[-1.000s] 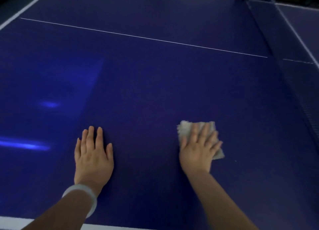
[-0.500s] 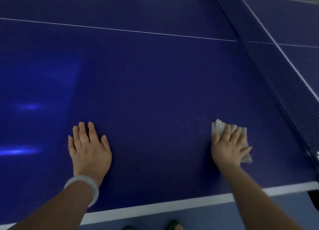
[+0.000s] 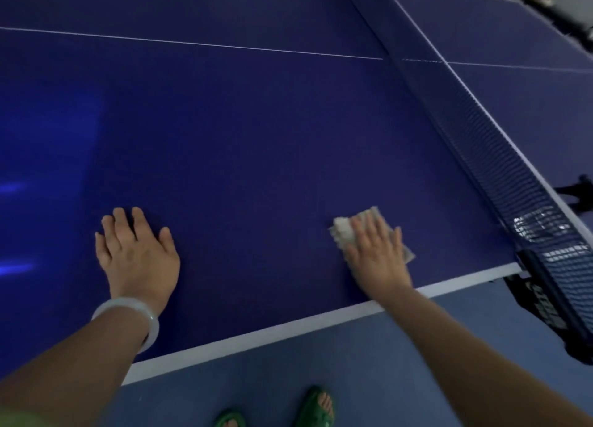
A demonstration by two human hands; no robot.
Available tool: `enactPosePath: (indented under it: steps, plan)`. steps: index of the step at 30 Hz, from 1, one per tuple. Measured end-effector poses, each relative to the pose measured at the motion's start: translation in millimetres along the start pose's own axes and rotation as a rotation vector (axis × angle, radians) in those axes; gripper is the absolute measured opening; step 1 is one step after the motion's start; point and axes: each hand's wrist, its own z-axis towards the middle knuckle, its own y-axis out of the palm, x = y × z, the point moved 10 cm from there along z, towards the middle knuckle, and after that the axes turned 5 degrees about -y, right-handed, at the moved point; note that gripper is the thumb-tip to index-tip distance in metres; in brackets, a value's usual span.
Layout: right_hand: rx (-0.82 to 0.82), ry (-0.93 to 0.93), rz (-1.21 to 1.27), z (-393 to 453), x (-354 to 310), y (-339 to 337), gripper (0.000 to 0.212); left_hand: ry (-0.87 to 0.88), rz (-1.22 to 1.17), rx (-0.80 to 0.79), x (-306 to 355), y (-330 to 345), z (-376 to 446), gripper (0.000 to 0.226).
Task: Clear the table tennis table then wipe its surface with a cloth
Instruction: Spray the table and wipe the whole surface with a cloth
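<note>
While my left hand lies spread flat on the worktop, my right hand presses the cloth down, fingers straight.

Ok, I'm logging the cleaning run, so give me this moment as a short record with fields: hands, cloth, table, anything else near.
left hand: flat on the table tennis table, fingers spread, holds nothing
right hand: pressed flat on the cloth
cloth: pale, crumpled, lying on the table near its side edge
net: to the right of the cloth, apart from it
wrist: white bangle on the left arm
floor: green sandals below the table edge
</note>
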Motion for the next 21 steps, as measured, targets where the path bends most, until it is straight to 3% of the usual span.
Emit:
enactPosePath:
  steps: [4,7,9,13,16,21]
  plan:
    - [-0.129,0.163,-0.058,1.3,97.1,6.2,0.061,0.007,-0.006,0.004,0.7,-0.3,-1.0,0.06]
    - [-0.129,0.246,-0.033,-0.2,126.4,9.4,0.062,0.257,-0.035,0.053,30.1,-6.3,-16.0,0.049]
    - [-0.092,0.256,0.031,-1.6,128.1,13.9,0.062,0.466,-0.043,0.025,68.1,0.5,-42.5,0.05]
    - [0.011,0.235,0.191,-8.8,106.7,18.4,0.062,0.633,-0.067,-0.145,161.5,29.9,-94.2,0.052]
    - [0.07,0.166,0.248,-18.4,90.9,17.5,0.06,0.675,-0.032,-0.206,215.1,48.4,-117.2,0.059]
    - [0.144,0.132,0.281,-40.4,111.0,26.5,0.068,0.65,0.113,-0.137,221.9,63.8,-127.3,0.064]
